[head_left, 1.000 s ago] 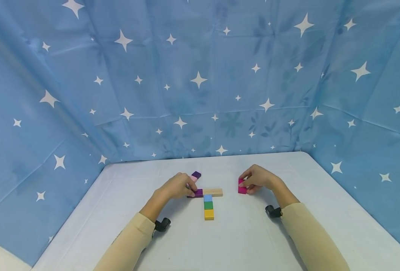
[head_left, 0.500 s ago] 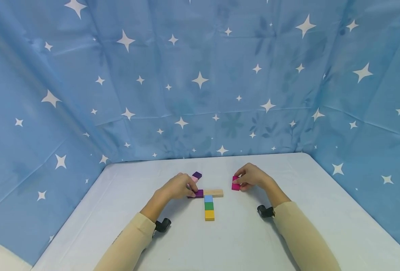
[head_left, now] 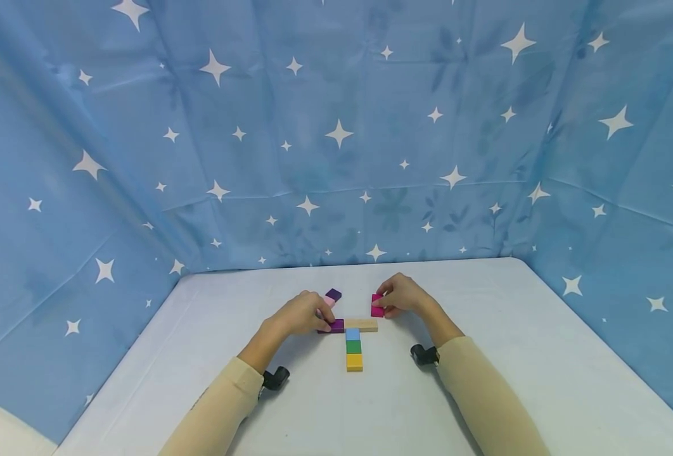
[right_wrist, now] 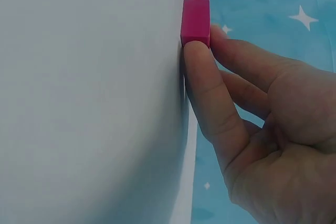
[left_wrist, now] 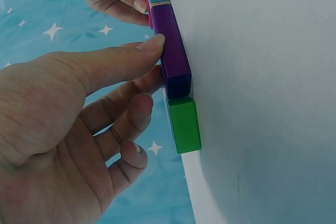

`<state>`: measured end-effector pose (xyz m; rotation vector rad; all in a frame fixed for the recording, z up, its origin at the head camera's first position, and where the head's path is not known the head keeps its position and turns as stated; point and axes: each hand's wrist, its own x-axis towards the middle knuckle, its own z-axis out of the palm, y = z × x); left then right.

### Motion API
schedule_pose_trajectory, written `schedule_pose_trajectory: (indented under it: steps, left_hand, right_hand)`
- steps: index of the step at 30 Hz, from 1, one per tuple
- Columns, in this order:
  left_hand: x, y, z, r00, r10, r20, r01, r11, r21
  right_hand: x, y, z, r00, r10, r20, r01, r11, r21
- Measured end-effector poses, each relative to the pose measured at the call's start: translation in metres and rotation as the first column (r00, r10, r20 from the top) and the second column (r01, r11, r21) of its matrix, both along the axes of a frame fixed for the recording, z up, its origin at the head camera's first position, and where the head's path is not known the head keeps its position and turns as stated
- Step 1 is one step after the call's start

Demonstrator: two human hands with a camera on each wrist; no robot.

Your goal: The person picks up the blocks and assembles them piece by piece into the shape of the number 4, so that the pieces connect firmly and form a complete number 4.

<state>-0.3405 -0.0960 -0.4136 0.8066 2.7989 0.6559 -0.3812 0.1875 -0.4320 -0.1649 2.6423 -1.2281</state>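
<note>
My left hand pinches a purple block on the table between thumb and fingers. The thumb lies along the block's near face in the left wrist view. My right hand grips a magenta block by its end, just above or on the tabletop; which of the two I cannot tell. A plain wooden block adjoins the purple one on the right. From that joint a light blue block, a green block and a yellow block run toward me in a column.
Behind the left hand, a pink block and a dark purple block form a slanted row, partly hidden by the fingers. A white cloth covers the table. A blue star-patterned curtain encloses its back and sides.
My right hand has moved left with the magenta block, bringing it close behind the wooden block's right end. The left hand stays on the purple block.
</note>
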Motion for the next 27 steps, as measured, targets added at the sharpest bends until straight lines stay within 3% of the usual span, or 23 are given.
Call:
schedule_pose_trajectory:
  steps: [27]
  left_hand:
    - [0.000, 0.001, 0.001, 1.000, -0.011, -0.002, 0.011, 1.000, -0.002]
  right_hand:
    - [0.000, -0.051, 0.000, 0.994, 0.104, -0.045, -0.102, 0.994, 0.026]
